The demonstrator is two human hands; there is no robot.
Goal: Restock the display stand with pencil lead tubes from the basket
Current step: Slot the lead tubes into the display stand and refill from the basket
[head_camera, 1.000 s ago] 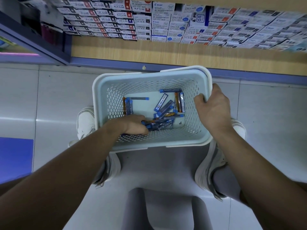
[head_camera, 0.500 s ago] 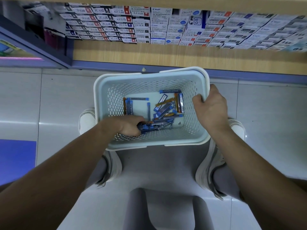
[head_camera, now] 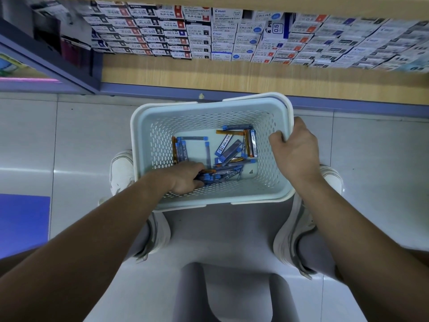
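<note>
A white perforated basket (head_camera: 232,112) sits low in front of me, above my feet. Several pencil lead tubes (head_camera: 228,147), blue-capped and orange-capped, lie scattered on its floor. My left hand (head_camera: 185,177) is inside the basket at its near left, fingers curled round a bunch of tubes (head_camera: 220,176) that stick out to the right. My right hand (head_camera: 294,149) grips the basket's right rim, fingers hooked over the inside wall. The display stand is not in view.
A wooden shelf (head_camera: 232,73) runs along the top, packed with rows of small pen refill boxes (head_camera: 209,36). Pale tiled floor (head_camera: 69,147) surrounds the basket. My white shoes (head_camera: 299,231) flank a grey stool (head_camera: 227,289) below. A blue mat (head_camera: 23,219) lies at left.
My left hand has drawn back slightly toward the basket's near wall, gathering tubes into its grip. The right hand keeps its hold on the rim.
</note>
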